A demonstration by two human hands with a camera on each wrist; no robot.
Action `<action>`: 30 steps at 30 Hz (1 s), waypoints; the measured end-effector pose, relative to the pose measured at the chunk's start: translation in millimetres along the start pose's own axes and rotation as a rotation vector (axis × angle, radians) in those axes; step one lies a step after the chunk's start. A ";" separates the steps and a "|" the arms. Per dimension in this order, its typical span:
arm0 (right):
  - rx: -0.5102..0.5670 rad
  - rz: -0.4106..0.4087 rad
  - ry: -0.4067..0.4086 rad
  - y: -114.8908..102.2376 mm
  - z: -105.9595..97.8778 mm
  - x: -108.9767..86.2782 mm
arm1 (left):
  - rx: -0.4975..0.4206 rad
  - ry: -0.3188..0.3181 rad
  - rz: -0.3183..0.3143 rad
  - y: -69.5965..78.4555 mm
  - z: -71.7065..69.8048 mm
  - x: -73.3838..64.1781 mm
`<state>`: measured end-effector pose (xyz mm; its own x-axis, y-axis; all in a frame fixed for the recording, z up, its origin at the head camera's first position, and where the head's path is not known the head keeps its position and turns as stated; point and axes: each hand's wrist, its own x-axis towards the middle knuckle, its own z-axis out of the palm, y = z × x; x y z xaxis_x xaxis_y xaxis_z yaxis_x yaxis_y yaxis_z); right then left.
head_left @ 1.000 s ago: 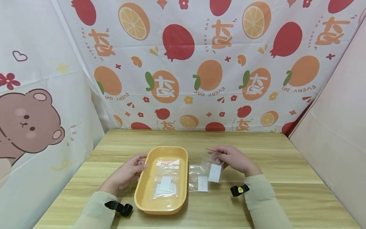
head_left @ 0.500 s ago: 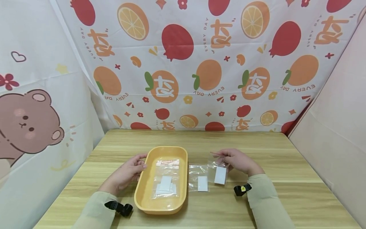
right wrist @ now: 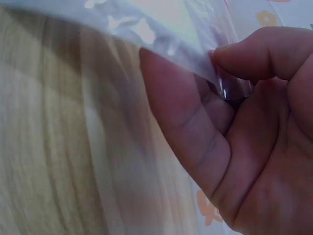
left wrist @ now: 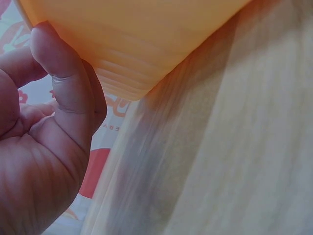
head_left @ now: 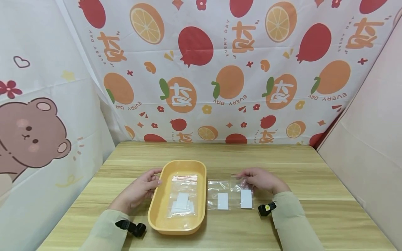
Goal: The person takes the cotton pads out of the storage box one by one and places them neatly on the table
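My left hand point(head_left: 143, 188) grips the left rim of a yellow plastic tray point(head_left: 154, 212), thumb over the edge. In the left wrist view the fingers point(left wrist: 68, 83) curl at the tray's side wall point(left wrist: 142, 54). Inside the tray lie several clear zip-lock bags point(head_left: 183, 186) with white cards. Right of the tray my right hand point(head_left: 262, 179) pinches the upper right corner of a clear zip-lock bag point(head_left: 237, 191) with a white card in it. Its film point(right wrist: 171, 41) runs between thumb and fingers in the right wrist view. Another zip-lock bag point(head_left: 213, 190) with a white card lies between it and the tray.
Everything stands on a wood-grain table point(head_left: 282, 157). A fruit-print cloth point(head_left: 201, 87) hangs behind its far edge, with a bear-print cloth point(head_left: 37, 132) on the left and a plain pale one point(head_left: 367, 139) on the right. Black cameras point(head_left: 266, 208) are strapped to both wrists.
My right hand has moved right and toward me with the pinched bag, which has come down flatter beside the other bag. The left hand and tray have stayed put.
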<state>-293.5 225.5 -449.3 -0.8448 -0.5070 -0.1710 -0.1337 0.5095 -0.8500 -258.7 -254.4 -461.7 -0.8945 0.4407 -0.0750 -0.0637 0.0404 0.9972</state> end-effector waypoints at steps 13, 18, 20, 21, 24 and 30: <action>0.004 0.022 -0.071 -0.4 2.8 -1.0 | 0.006 -0.005 -0.001 -0.3 -0.5 0.4; -0.005 0.023 -0.078 0.4 1.8 -1.4 | 0.004 -0.014 0.006 0.0 0.0 0.5; -0.018 0.025 -0.079 0.0 2.0 -1.9 | 0.002 -0.012 0.003 0.1 0.0 0.4; -0.025 0.028 -0.078 -0.2 2.2 -1.9 | -0.001 -0.011 0.001 0.1 0.1 0.3; -0.041 0.039 -0.069 -2.0 3.1 -2.9 | -0.004 -0.006 -0.005 0.5 0.6 0.0; -0.060 0.047 -0.047 -5.2 3.2 -3.4 | -0.004 0.001 -0.007 1.3 1.8 0.2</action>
<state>-288.3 222.4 -445.9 -0.8260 -0.5128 -0.2339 -0.1265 0.5731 -0.8097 -258.1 -252.7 -460.5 -0.8943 0.4399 -0.0818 -0.0717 0.0395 0.9966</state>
